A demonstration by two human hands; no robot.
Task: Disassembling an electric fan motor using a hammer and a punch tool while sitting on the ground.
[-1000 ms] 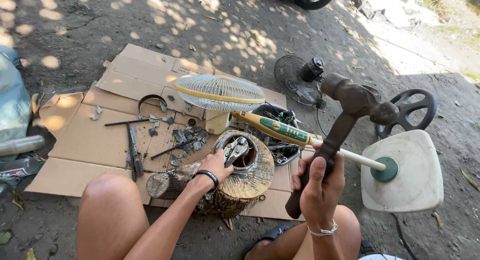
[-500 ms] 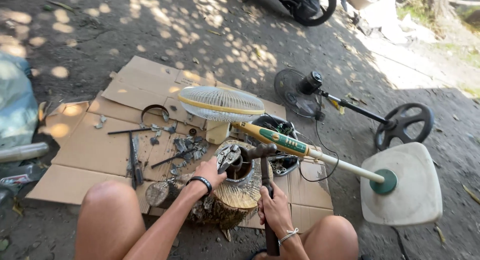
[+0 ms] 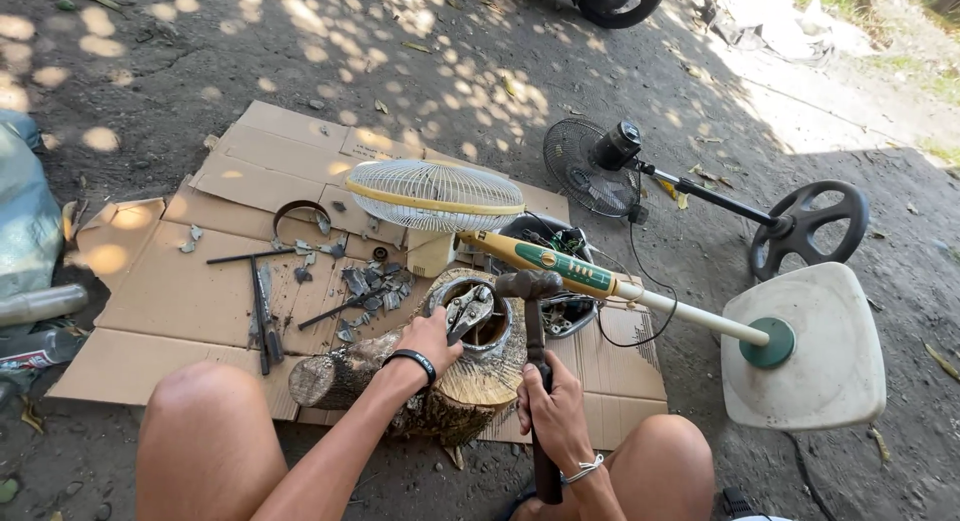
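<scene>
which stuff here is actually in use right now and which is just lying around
In use:
- left hand holding pliers
- right hand gripping hammer
- round metal part on the wood stump

Lying about:
- white fan laid across the cardboard
- black fan on the dirt
- loose tools and metal scraps

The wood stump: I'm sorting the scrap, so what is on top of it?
On the wood stump sits a round metal ring part with pliers in it, steadied by the left hand. The hammer covers its right edge; what lies beneath is hidden.
</scene>
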